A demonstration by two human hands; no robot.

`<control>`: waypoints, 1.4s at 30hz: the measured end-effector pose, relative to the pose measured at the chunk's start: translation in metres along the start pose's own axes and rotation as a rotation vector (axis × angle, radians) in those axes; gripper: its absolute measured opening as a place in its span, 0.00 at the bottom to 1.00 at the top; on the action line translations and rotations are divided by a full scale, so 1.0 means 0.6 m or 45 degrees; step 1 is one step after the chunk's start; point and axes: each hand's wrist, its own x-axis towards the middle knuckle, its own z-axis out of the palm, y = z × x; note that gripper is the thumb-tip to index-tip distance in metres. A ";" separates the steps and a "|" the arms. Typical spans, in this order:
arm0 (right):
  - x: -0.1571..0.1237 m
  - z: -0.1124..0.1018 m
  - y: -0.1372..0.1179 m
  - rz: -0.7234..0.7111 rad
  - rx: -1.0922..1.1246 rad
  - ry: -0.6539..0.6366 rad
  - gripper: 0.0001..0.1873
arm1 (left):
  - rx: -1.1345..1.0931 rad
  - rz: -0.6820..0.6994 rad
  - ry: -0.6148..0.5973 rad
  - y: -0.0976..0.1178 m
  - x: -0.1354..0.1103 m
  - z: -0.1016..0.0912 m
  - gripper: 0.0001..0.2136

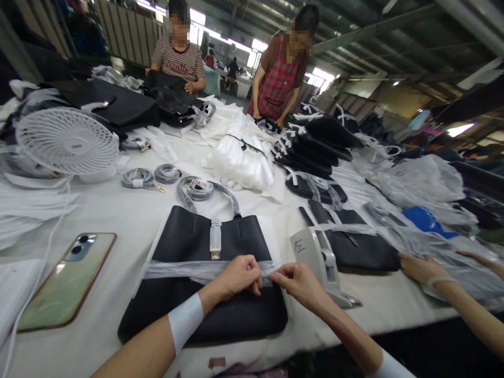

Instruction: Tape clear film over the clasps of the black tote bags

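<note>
A black handbag lies flat in front of me, its handles wrapped in clear film and a gold clasp at its middle. A translucent plastic strip crosses the bag's body. My left hand rests over the strip with its fingers curled closed; what is inside them is hidden. At the bag's right edge, my right hand pinches the strip between thumb and fingertips. A grey tape dispenser stands just beyond my right hand.
On the left are a phone, a white fan and its cable. Coiled straps and white plastic strips lie behind the bag. Another black bag and a co-worker's hands are at right; two people stand across the table.
</note>
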 end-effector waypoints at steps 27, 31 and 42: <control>0.075 -0.050 0.040 0.002 -0.382 0.059 0.22 | 0.411 -0.226 0.356 -0.001 0.019 0.033 0.08; 0.072 -0.033 0.089 0.126 0.036 -0.020 0.16 | 0.380 -0.235 0.406 -0.003 0.020 0.036 0.11; -0.009 0.033 0.046 -0.687 -0.360 0.471 0.22 | 0.328 -0.279 0.431 0.010 0.018 0.043 0.12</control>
